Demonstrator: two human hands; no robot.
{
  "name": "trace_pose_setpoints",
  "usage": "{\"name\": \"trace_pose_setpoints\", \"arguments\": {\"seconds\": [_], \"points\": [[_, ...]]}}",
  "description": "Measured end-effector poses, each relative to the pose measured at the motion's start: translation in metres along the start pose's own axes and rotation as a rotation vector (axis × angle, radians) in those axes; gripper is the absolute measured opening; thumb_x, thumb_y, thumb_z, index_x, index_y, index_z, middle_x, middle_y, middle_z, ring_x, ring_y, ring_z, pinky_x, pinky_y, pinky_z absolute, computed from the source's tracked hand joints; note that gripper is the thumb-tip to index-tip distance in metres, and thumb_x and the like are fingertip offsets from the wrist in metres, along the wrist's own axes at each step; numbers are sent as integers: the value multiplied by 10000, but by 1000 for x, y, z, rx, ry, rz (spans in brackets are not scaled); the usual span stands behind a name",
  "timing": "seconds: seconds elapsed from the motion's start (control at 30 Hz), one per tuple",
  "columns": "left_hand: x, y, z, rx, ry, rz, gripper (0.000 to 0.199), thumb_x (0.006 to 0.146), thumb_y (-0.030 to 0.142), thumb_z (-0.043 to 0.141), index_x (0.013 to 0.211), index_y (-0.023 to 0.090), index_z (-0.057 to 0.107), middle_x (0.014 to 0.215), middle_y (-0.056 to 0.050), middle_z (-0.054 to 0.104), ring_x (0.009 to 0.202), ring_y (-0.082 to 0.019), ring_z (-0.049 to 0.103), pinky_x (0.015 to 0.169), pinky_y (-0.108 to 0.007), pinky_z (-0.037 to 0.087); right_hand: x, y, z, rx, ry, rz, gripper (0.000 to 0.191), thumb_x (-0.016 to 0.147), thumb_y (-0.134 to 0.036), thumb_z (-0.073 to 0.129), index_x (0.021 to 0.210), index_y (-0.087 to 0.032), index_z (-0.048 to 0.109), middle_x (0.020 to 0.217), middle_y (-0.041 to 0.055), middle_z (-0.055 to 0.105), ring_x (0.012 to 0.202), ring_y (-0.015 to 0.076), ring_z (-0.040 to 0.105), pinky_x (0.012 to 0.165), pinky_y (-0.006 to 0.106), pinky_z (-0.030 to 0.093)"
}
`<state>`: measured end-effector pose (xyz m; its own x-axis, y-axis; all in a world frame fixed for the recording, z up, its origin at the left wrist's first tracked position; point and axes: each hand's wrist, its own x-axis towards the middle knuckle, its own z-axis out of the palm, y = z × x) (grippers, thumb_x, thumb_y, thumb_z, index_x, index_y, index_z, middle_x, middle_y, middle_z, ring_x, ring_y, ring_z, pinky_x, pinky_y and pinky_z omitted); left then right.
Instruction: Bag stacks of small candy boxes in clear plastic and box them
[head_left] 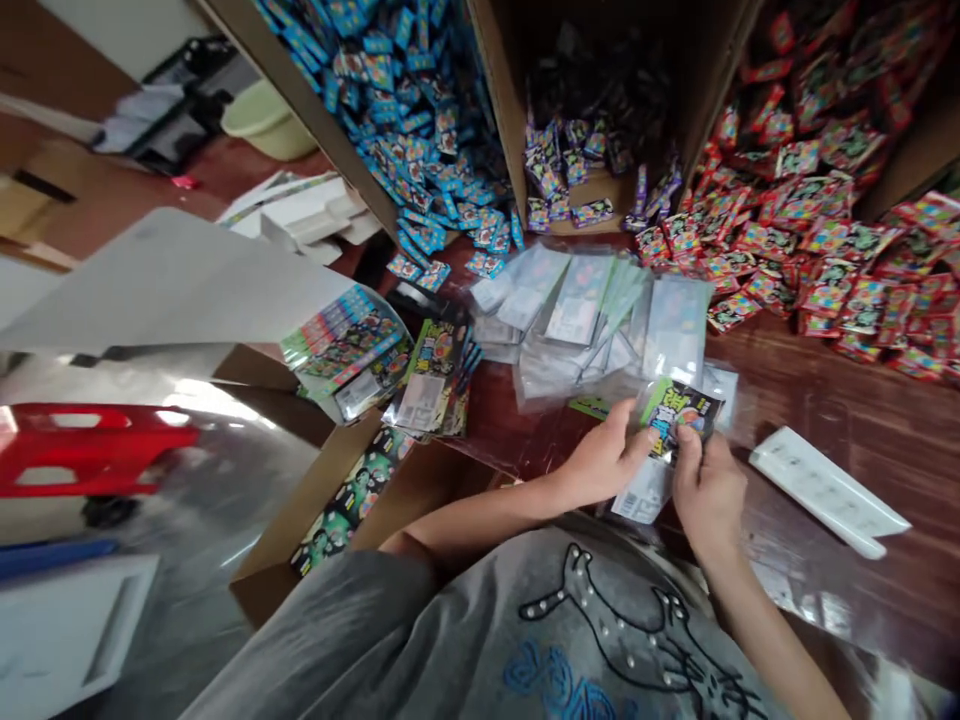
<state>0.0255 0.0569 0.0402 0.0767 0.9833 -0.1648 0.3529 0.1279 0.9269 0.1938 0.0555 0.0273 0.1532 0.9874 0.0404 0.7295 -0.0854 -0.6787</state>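
Close to my body, both hands hold one flat printed packet (679,415), black and green at the top with a white label lower down. My left hand (611,460) grips its left edge, thumb on the front. Its right side is pinched by my right hand (709,485), the thumb pressing on the printed face. Just beyond lies a loose pile of clear plastic sleeves (577,310) with pale cards inside. Left of that pile rests a stack of black printed packets (431,385). The fingers behind the held packet are hidden.
Boxes at the back hold small blue sachets (435,140), purple sachets (570,165) and red sachets (825,220), which spill onto the table. A folded white card (829,490) lies at right. Left are an open carton (262,560), a red cart (97,450) and a basin (266,120).
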Motion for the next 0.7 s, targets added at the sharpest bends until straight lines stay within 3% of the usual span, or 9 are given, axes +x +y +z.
{"name": "trace_pose_setpoints", "arguments": {"seconds": [0.07,0.2,0.3,0.4,0.5,0.57,0.7], "points": [[-2,-1,1,85,104,-44,556,1057,513,599,1471,150,524,1230,-179,788,1071,-311,797,928,-415,625,3,-11,9,2,55,-10,648,1026,-805,344,842,-234,590,716,120,716,607,238,641,576,319,370],[8,-11,-6,153,281,-56,318,1100,511,522,1139,210,616,889,-63,752,815,-225,751,765,-311,556,8,-27,21,64,42,-15,612,1069,-741,302,874,-236,588,753,124,741,658,241,689,587,309,397],[16,-16,-15,189,348,-20,321,1114,510,484,1021,227,603,827,-30,717,768,-195,713,740,-286,523,5,-31,26,67,-33,-23,562,1104,-667,309,1012,-219,637,848,122,777,704,245,721,605,305,418],[8,-16,-20,156,297,-33,336,1124,512,446,1129,212,597,945,-67,761,847,-214,745,782,-309,557,-2,-27,30,42,-81,-11,513,1106,-618,349,1127,-200,645,875,124,776,668,250,712,586,309,386],[-13,-21,-21,92,101,-59,399,1093,512,524,1333,195,542,1162,-132,788,1007,-251,787,868,-354,601,-4,-21,33,47,-64,6,527,1099,-616,321,1092,-193,635,860,143,768,658,275,719,578,325,395],[-26,-30,-22,117,23,-106,410,1072,503,554,1348,201,537,1133,-127,798,970,-266,800,863,-378,612,-6,-19,35,71,-77,2,532,1101,-621,301,1084,-198,625,885,153,779,710,294,751,593,336,448],[-34,-47,-27,182,192,-153,305,1093,458,475,1270,227,567,1045,-85,801,925,-249,796,865,-375,610,-20,-22,39,158,-209,-42,449,1110,-584,364,1237,-222,597,1064,124,818,875,273,811,690,332,566]]}}
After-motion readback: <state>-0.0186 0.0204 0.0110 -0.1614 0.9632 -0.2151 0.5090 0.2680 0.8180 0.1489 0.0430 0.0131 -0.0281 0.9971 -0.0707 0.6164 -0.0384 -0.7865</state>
